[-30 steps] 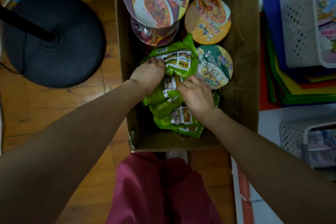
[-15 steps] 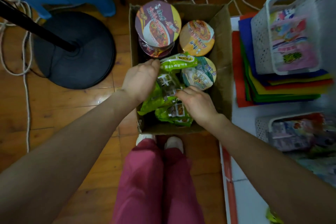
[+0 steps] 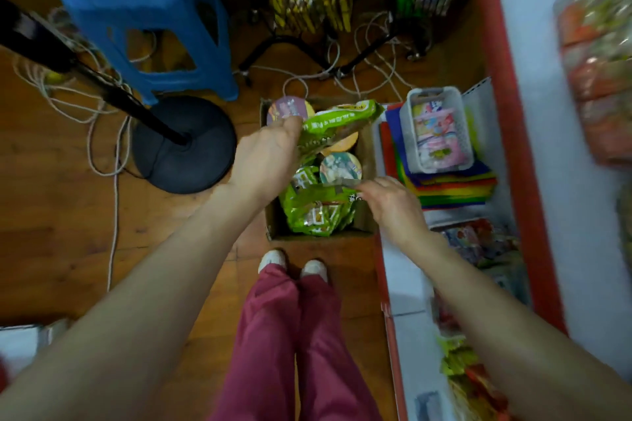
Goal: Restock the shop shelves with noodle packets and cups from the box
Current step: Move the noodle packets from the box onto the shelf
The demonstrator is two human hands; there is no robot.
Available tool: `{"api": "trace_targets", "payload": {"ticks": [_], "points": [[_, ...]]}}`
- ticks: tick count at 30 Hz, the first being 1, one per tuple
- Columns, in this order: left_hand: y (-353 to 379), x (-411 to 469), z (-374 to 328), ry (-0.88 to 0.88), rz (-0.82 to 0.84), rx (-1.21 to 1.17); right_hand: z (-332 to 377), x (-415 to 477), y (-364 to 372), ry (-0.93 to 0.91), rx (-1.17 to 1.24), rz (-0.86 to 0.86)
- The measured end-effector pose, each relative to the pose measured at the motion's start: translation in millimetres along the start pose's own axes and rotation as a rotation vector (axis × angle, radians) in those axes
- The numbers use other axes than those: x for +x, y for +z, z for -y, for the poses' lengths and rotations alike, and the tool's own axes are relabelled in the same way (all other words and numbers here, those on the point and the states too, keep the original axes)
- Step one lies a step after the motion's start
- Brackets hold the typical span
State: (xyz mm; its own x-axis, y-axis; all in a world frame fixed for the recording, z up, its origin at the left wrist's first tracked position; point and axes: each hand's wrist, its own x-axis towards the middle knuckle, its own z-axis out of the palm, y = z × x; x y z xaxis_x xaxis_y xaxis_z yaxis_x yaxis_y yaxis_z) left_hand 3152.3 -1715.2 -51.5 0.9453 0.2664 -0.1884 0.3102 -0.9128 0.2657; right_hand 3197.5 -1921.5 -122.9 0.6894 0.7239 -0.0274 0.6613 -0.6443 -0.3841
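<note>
A cardboard box [image 3: 273,232] stands on the wooden floor in front of my feet. My left hand [image 3: 266,154] grips a green noodle packet [image 3: 338,120] lifted above the box's far half. My right hand [image 3: 390,202] pinches the top edge of a second green noodle packet [image 3: 314,212], raised over the box's near half. Between the two packets I see round noodle cups: a purple-lidded one [image 3: 285,108] at the far left, a green-lidded one [image 3: 340,166] and a sliver of an orange-lidded one [image 3: 342,143].
The white shelf with a red edge [image 3: 513,154] runs along the right, holding a white basket [image 3: 436,130], stacked coloured sheets [image 3: 455,184] and wrapped snacks. A black stand base [image 3: 184,143], a blue stool [image 3: 150,24], cables and wire racks [image 3: 311,0] crowd the floor beyond.
I have stood up, so the box looks smaller and farther below. Both hands have lifted green packets up out of the box; the left packet is higher.
</note>
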Motion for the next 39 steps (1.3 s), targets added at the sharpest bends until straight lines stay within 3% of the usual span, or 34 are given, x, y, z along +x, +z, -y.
{"api": "trace_targets", "payload": {"ticks": [6,13,24,39], "points": [[-101.4,-10.3,-20.4,0.032,-0.186,-0.038,38.4,-3.9,-98.5,0.14,0.156,-0.107],[-199.2,-7.7,-22.1,0.213,-0.375,-0.136,89.5,-1.1,-186.2,0.288,0.311,-0.244],[-316.8,2.8,-25.5,0.618,-0.554,-0.313,176.8,-23.7,-282.3,0.445,0.137,-0.582],[-412.8,4.6,-123.4,0.83,-0.551,-0.666,233.1,-95.6,-384.1,0.609,-0.099,-0.891]]}}
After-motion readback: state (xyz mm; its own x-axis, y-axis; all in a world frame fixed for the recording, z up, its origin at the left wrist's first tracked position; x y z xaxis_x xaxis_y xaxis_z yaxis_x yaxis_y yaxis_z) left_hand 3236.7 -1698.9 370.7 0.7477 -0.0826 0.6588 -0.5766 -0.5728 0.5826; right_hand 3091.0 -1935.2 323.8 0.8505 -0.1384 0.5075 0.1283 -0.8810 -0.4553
